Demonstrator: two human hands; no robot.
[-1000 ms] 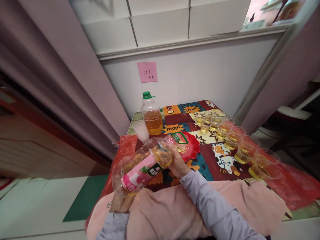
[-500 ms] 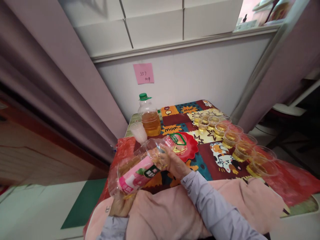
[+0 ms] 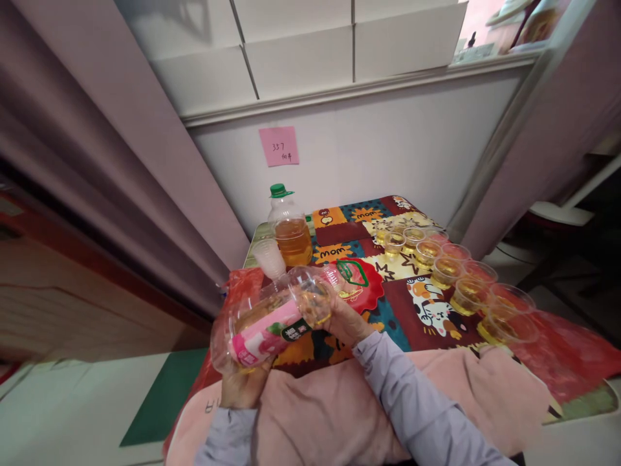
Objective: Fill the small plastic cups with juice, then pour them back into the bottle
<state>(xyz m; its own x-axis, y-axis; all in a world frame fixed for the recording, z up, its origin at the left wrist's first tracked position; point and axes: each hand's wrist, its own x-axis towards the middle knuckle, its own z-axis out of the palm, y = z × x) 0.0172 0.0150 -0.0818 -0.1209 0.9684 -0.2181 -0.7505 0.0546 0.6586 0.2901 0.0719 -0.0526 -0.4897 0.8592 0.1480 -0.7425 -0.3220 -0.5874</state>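
A large clear plastic bottle (image 3: 269,331) with a pink label lies tilted in my two hands, some yellow liquid inside. My left hand (image 3: 245,385) is closed under its base end, partly hidden by the bottle. My right hand (image 3: 345,320) grips it near the neck from the right side. The neck end, with a green ring handle (image 3: 353,272), points right over a red scalloped plate (image 3: 376,288). Beyond it stand a stack of clear plastic cups (image 3: 269,259) and another bottle (image 3: 294,239) with a green cap, partly filled with amber liquid.
Several clear cups (image 3: 470,294) of yellow liquid stand in rows along the table's right side. Red plastic film (image 3: 572,356) hangs at the right edge, and more lies at the left. A patterned cloth (image 3: 402,323) covers the table. A pink note (image 3: 279,145) is on the wall.
The bottle has rolled slightly in my hands. My left hand has shifted a little up and right under its base, and my right hand sits slightly lower at the neck.
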